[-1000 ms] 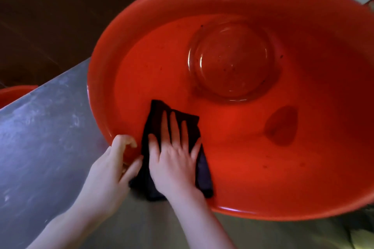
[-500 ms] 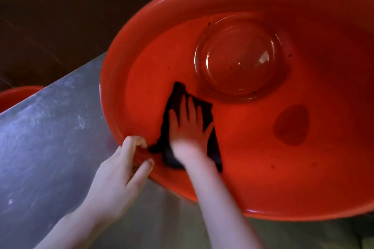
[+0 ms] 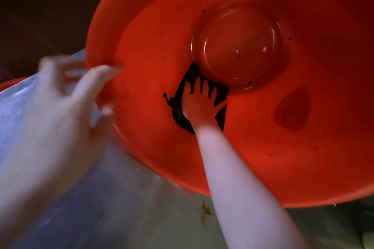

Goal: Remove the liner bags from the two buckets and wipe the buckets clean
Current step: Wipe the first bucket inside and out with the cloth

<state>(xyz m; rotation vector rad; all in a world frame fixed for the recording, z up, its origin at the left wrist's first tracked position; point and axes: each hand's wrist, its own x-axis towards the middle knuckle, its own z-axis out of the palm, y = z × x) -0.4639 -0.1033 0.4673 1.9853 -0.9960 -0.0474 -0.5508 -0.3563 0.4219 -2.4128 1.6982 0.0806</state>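
Observation:
A big red bucket [image 3: 153, 26] lies tilted toward me on a steel counter, its inside wall and round bottom [image 3: 238, 44] in full view. Deep inside, my right hand [image 3: 199, 102] lies flat with fingers spread on a dark cloth [image 3: 178, 95], pressing it against the inner wall just below the bottom. My left hand [image 3: 66, 95] is blurred at the bucket's left rim, with the thumb on the rim edge and the fingers spread. No liner bag shows in this bucket. Dark specks dot the bottom.
The steel counter [image 3: 113, 198] runs from the left to the front, with a yellowish smear [image 3: 205, 212] near my right forearm. The red rim of a second bucket [image 3: 12, 84] peeks out at the far left. Dark floor lies beyond.
My right hand has pushed the cloth from near the rim deeper inside, up to the bottom. My left hand has shifted up along the left rim, fingers spreading. The view has come closer.

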